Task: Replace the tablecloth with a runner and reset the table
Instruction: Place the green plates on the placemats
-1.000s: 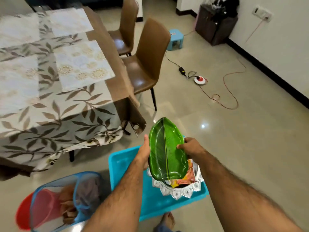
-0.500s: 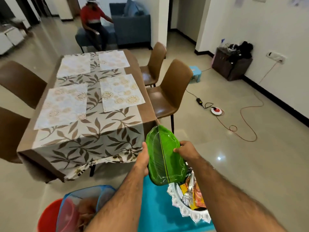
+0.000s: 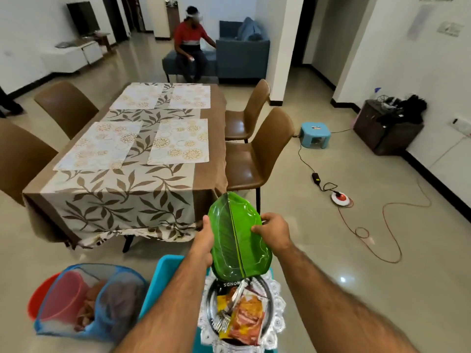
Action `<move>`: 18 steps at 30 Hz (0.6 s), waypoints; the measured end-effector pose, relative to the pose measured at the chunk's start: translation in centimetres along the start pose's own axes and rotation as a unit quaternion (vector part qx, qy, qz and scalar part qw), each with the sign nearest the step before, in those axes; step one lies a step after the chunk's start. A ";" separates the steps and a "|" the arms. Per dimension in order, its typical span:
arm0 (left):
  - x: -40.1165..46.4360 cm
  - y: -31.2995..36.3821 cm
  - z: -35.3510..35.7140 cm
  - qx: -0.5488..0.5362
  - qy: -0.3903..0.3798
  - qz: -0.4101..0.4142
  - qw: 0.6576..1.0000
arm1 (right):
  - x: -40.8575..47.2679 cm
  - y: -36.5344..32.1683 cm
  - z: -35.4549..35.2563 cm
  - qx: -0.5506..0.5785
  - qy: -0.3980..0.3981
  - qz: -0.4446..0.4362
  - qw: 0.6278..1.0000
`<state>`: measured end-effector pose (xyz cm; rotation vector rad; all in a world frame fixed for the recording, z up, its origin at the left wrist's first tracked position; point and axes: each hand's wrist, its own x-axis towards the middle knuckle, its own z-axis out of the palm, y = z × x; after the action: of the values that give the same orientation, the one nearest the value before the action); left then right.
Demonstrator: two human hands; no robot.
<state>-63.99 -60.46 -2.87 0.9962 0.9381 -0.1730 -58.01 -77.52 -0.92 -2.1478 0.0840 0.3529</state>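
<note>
I see both hands gripping a green leaf-shaped plate (image 3: 238,240) by its edges: left hand (image 3: 207,242) on its left rim, right hand (image 3: 274,231) with thumb curled over the right rim; the fingers behind are hidden. The plate hangs above a silver tray (image 3: 277,317) of forks (image 3: 224,321) and what may be snack packets, partly cut off below. Ahead, the surface wears a leaf-print runner (image 3: 132,192) and four placemats (image 3: 179,141).

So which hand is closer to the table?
Left. The left hand holds the green plate's edge on the side toward the table, just below the hanging cloth. The right hand holds the plate's far edge, away from the table.
</note>
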 end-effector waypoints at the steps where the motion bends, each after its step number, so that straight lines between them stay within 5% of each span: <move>1: -0.8 -0.5 1.0 -0.006 0.012 -0.002 1.000 | 0.2 0.4 -1.0 -0.009 -0.006 -0.005 1.000; 18: 0.4 -1.8 17.2 -0.080 0.064 0.051 0.993 | 11.4 4.6 -12.7 0.025 -0.007 0.003 1.000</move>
<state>-54.49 -74.73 -0.87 0.9117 0.9982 0.0521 -45.19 -89.66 -1.13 -2.0955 0.0890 0.3661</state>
